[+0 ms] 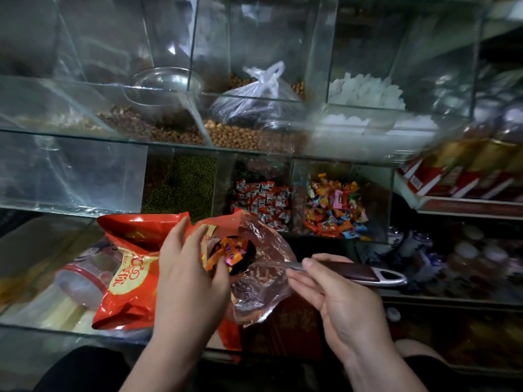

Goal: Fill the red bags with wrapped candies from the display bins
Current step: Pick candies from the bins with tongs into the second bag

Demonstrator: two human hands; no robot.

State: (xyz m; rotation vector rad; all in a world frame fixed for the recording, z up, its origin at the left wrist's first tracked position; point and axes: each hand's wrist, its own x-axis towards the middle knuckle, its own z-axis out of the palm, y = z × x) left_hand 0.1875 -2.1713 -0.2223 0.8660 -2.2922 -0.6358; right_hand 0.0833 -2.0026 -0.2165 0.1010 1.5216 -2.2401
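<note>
My left hand holds open the mouth of a red bag whose near side is see-through. My right hand grips the dark handle of a scoop, and the scoop's bowl reaches into the bag. Orange and red wrapped candies show at the bag's opening. A second red bag with gold print lies to the left, on the glass. Behind the bags, one glass bin holds red-and-white wrapped candies and the bin beside it holds mixed coloured candies.
Glass display bins rise in tiers: green beans, brown nuts with a knotted clear bag, and white pieces. A metal bowl sits in an upper bin. A clear jar lies at left. Boxed goods stand at right.
</note>
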